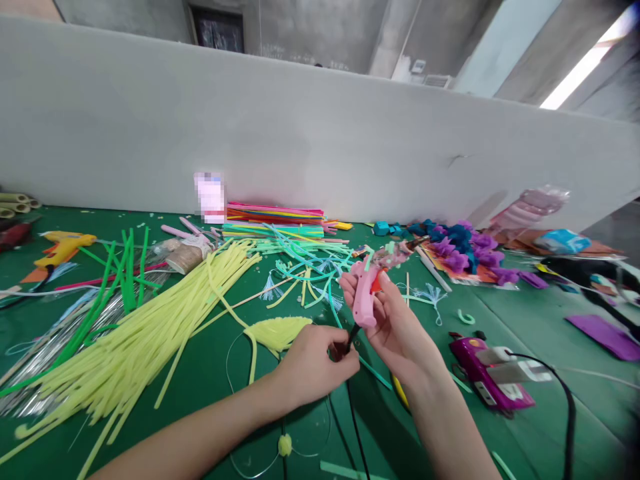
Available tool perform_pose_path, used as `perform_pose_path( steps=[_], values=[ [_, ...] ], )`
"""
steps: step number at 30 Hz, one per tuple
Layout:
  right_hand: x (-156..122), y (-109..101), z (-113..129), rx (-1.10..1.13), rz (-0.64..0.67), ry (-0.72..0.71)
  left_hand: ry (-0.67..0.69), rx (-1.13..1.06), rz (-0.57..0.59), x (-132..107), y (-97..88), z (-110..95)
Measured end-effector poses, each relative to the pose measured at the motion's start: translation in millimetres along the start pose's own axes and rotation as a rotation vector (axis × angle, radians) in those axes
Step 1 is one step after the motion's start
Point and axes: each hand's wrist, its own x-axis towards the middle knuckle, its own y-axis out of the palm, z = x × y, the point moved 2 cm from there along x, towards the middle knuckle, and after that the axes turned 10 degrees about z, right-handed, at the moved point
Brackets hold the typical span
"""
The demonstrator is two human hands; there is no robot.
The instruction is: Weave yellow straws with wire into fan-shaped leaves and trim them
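My right hand [400, 327] holds a pink hot glue gun [367, 293], its handle lying across the fingers with the palm turned up. The gun's messy nozzle end points up and to the right. Just below the handle, my left hand [317, 363] pinches the black cord [353, 333], which hangs down toward the front edge. Beside my left hand lies a yellow-green shape of pipe cleaners [280, 332]. A thin clear wire loop with a small yellow-green ball [285, 445] rests below that hand.
Yellow-green pipe cleaners [150, 333] spread over the left of the green table. A yellow glue gun [67, 248] lies far left. Coloured pipe cleaners [275, 213] are stacked at the back. Purple and blue flowers [460, 247] sit back right, above a magenta power strip [485, 373].
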Motion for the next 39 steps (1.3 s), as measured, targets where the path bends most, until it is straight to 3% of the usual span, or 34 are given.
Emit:
perform_pose_path(
  steps=[3, 7, 10, 15, 21, 24, 29, 35, 39],
  values=[
    [0, -2, 5, 0.013, 0.010, 0.000, 0.052, -0.013, 0.015, -5, -4.7, -6],
    [5, -7, 12, 0.071, 0.040, 0.032, 0.031, -0.227, 0.076, -7, -10.3, -3],
    [9, -13, 16, 0.094, 0.027, 0.052, 0.017, -0.291, 0.011, -6, -16.9, 1],
    [10, -15, 12, 0.105, -0.011, 0.037, 0.010, -0.149, -0.082, -5, -23.1, 3],
    [11, -4, -9, 0.272, 0.170, 0.094, -0.004, 0.010, 0.070, -5, -6.3, 4],
    [12, -6, -16, 0.254, 0.190, 0.110, -0.009, 0.058, 0.112, -6, -5.0, 3],
    [11, -10, -18, 0.121, 0.187, 0.092, -0.014, 0.147, 0.083, -6, -17.8, 3],
    [8, -7, -21, 0.009, 0.173, 0.059, -0.057, 0.214, 0.136, -6, -30.6, 6],
    [9, -12, -22, -0.079, 0.119, -0.021, -0.067, 0.245, 0.129, -9, -50.0, 2]
  ],
)
